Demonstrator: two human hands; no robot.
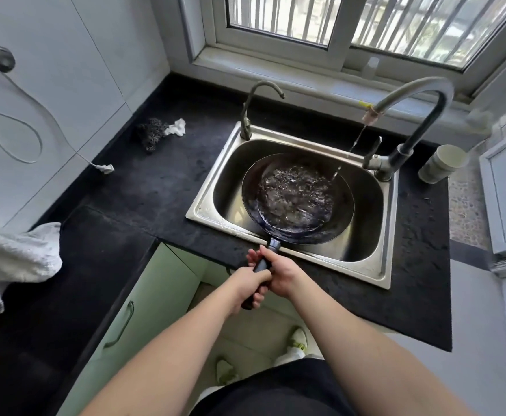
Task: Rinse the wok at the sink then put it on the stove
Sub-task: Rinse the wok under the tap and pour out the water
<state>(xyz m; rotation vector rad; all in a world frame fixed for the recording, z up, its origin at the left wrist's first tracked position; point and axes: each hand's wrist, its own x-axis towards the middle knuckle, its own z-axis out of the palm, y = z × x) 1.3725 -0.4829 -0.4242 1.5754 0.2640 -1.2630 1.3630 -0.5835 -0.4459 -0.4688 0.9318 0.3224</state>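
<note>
Right, wok (296,199) half full under the tap (413,115), heavy and sloshy; your left hand (253,285) and right hand (281,276) both wrap the handle (260,265), grip clenched

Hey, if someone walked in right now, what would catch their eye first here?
The dark wok in the steel sink, with water pooled in it and a thin stream falling from the tall faucet. The left hand and right hand both grip its handle at the sink's near edge.
</note>
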